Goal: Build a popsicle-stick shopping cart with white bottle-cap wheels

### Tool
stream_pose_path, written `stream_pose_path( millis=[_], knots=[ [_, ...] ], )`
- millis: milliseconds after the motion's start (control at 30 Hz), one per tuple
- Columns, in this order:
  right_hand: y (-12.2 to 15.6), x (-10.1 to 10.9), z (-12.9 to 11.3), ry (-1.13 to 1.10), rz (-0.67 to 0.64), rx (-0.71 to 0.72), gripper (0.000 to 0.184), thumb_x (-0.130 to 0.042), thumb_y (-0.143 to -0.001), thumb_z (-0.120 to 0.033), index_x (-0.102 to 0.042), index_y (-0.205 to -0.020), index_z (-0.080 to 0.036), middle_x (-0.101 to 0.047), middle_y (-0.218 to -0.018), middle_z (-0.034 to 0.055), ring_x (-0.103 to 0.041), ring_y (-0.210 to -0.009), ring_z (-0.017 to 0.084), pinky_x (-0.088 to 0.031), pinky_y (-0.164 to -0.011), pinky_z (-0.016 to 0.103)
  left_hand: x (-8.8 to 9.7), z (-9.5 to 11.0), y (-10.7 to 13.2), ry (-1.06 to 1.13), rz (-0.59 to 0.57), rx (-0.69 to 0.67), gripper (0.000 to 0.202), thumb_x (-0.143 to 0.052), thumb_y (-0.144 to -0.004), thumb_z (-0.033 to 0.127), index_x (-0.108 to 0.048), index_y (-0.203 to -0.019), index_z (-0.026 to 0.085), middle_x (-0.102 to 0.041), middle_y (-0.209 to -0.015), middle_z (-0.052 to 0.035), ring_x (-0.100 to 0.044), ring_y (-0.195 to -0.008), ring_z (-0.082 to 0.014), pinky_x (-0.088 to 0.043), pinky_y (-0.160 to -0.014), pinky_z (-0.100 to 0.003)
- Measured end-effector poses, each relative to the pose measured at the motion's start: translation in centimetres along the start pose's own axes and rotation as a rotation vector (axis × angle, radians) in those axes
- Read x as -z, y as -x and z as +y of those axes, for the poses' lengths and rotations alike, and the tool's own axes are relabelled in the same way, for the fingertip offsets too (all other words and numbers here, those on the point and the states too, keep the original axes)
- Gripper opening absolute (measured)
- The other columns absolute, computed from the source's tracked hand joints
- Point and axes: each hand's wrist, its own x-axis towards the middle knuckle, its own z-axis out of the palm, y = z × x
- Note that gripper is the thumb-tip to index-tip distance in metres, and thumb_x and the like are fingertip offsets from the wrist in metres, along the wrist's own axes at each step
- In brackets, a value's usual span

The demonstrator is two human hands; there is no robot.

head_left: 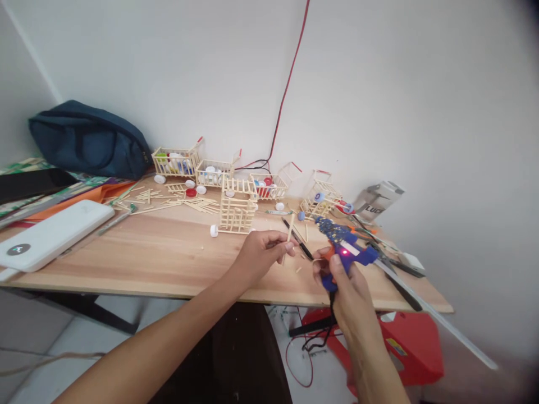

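Observation:
My left hand (260,253) pinches a thin wooden stick (288,235) above the front of the wooden table (138,258); the stick stands nearly upright. My right hand (343,283) grips a blue hot glue gun (343,242) with a lit red light, its nozzle aimed up and left, a little right of the stick. A small stick-built frame (236,209) stands on the table just behind my left hand. Several stick carts with bottle caps (177,161) line the wall.
Loose sticks (177,202) and caps lie at the back left. A white power bank (50,233) and a dark blue bag (88,137) sit at the left. A black pen (300,242), scissors (393,264) and a small box (377,201) lie right. A red stool (404,342) stands below.

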Motion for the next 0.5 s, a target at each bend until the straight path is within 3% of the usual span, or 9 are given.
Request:
stream_pose_path(
  millis=[133,233,400,500],
  knots=[
    [-1.5,2.7,-0.3,-0.057,0.295,0.096,0.044,-0.078,-0.074,-0.056,-0.065,-0.093,-0.019,-0.065,-0.090,0.0011,-0.058,-0.068,0.008,-0.047,-0.058,0.020,1.1,2.0,0.7,0.005,0.125,-0.027,0.020,-0.066,-0.082,0.033,-0.070,-0.086,0.014,-0.067,-0.067,0.0001,-0.045,-0.048,-0.0043,-0.036,-0.049,-0.018],
    [-1.7,4.6,-1.0,-0.087,0.441,0.131,0.051,-0.080,-0.068,-0.058,-0.065,-0.096,-0.018,-0.066,-0.088,0.0004,-0.059,-0.065,0.007,-0.047,-0.056,0.019,0.6,2.2,-0.6,0.024,0.105,0.049,0.024,-0.071,-0.079,0.032,-0.063,-0.093,0.014,-0.066,-0.060,0.0014,-0.044,-0.042,-0.0043,-0.034,-0.043,-0.017],
    [-0.8,6.2,-1.6,-0.065,0.532,0.168,0.050,-0.080,-0.068,-0.057,-0.064,-0.094,-0.018,-0.067,-0.086,0.0003,-0.060,-0.065,0.008,-0.048,-0.055,0.019,-3.1,0.1,-5.9,-0.032,0.064,0.262,0.021,-0.062,-0.089,0.017,-0.042,-0.088,0.020,-0.063,-0.053,0.0052,-0.048,-0.036,-0.0063,-0.035,-0.039,-0.015],
    [-0.3,6.8,-1.9,-0.057,0.522,0.187,0.046,-0.078,-0.072,-0.055,-0.063,-0.096,-0.018,-0.067,-0.090,0.0010,-0.059,-0.067,0.008,-0.048,-0.056,0.020,-5.8,-1.6,-9.0,-0.144,-0.043,0.418,0.019,-0.058,-0.091,0.011,-0.043,-0.084,0.018,-0.059,-0.050,0.0054,-0.051,-0.037,-0.0067,-0.039,-0.043,-0.016]
  ],
)
